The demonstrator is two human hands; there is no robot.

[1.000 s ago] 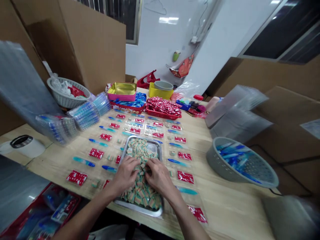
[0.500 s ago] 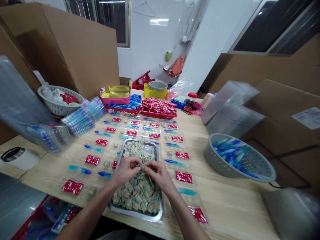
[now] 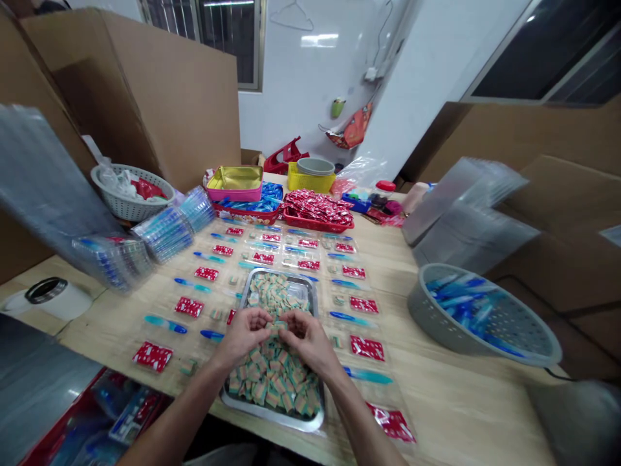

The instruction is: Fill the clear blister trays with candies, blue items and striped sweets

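My left hand [image 3: 246, 336] and my right hand [image 3: 306, 338] meet over a metal tray [image 3: 317, 388], their fingers bent into pinches. Between the fingertips is a small striped block [image 3: 277, 325], green and tan, partly covered by the fingers. Many similar small blocks [image 3: 272, 375] are heaped in the tray beneath. Around the tray lie clear plastic blister packs with red spotted packets [image 3: 152, 356], blue pens [image 3: 361, 375] and small blocks in their compartments.
To the right stands a grey perforated basket [image 3: 422, 323] of blue pens. At the back are a red tray of packets [image 3: 315, 206] and a pink tin [image 3: 235, 193]. Stacked clear packs [image 3: 165, 233], a white basket [image 3: 129, 207] and a white cup [image 3: 63, 301] are on the left.
The whole view has shifted slightly, so things sit further right. Both hands stay over the tray with fingertips close together, now a little further apart around the small block.
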